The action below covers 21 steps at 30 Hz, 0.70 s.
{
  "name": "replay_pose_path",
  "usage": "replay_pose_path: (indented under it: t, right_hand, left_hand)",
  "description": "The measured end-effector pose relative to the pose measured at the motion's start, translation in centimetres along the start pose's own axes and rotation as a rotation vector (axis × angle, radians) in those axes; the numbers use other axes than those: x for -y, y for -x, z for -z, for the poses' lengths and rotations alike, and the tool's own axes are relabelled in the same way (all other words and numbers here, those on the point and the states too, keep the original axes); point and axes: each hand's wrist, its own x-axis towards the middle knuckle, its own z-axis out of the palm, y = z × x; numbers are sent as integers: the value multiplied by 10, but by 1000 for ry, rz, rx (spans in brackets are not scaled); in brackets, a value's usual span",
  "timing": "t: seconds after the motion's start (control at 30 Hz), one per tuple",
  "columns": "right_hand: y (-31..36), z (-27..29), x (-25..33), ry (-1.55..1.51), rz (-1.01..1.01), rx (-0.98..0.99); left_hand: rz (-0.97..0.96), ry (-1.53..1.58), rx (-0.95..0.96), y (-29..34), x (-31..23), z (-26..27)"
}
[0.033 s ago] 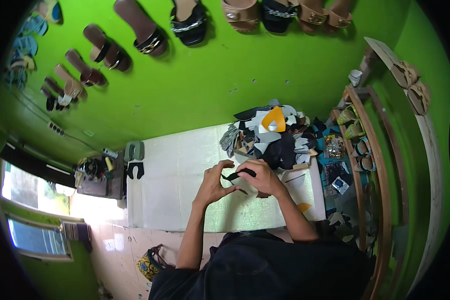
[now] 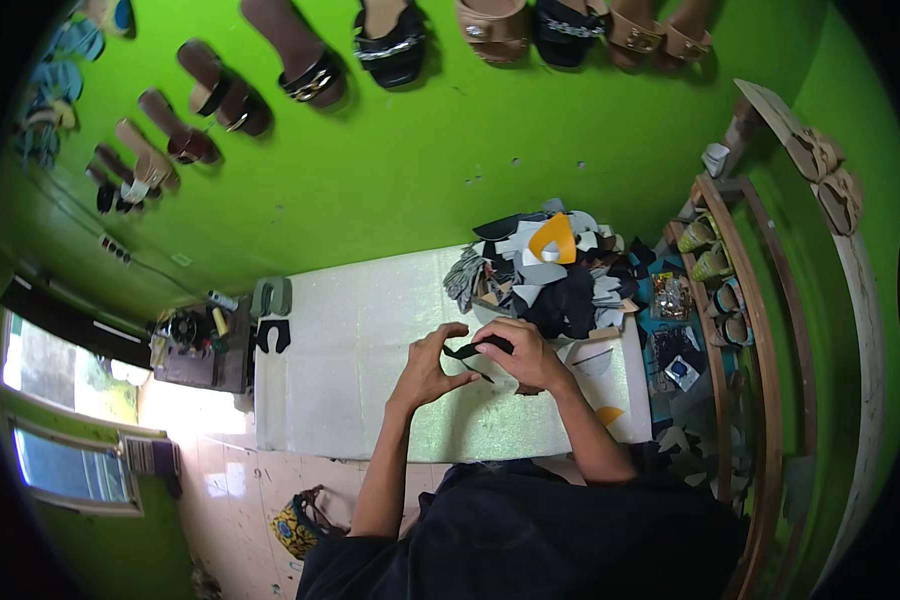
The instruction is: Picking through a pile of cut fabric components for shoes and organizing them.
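Over the white-covered table [image 2: 340,390], my right hand [image 2: 533,362] grips a narrow black strip [image 2: 466,351] that looks like sandal upper material. The strip bends toward the left, and a thin end hangs below. My left hand [image 2: 425,374] faces it in a wide curve, thumb and forefinger apart around the strip's free part; whether the fingertips touch it is unclear. Beneath the right hand a small dark brown piece [image 2: 530,389] shows in part. Just beyond the hands lies a heap of cut scraps [image 2: 540,272] in grey, black and white, topped by an orange piece [image 2: 553,238].
At the table's left end lie grey-green cut pieces [image 2: 270,297] and a black U-shaped piece [image 2: 273,335]. A wooden rack [image 2: 760,340] with sandals stands at right. Bagged fittings [image 2: 670,295] sit beside the heap. Sandals [image 2: 390,50] hang on the green wall. A patterned bag [image 2: 295,525] is on the floor.
The view has shifted slightly, moving the wall sandals a little to the right in the picture. Both hands and the black strip keep nearly the same pose.
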Motion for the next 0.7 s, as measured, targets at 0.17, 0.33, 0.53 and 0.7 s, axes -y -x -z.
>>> replay_pose_path:
  t: [0.17, 0.33, 0.53, 0.7]
  right_hand:
    - [-10, -36, 25, -256, -82, 9]
    - [-12, -89, 37, -312, -200, -56]
    - [-3, -179, 64, -416, -281, 25]
    - [2, -270, 87, -381, -240, 173]
  left_hand:
    - [243, 200, -47, 68, 48, 4]
    - [424, 692, -147, 133, 63, 30]
    - [549, 954, -378, 232, 82, 82]
    - [525, 858, -625, 314, 112, 123]
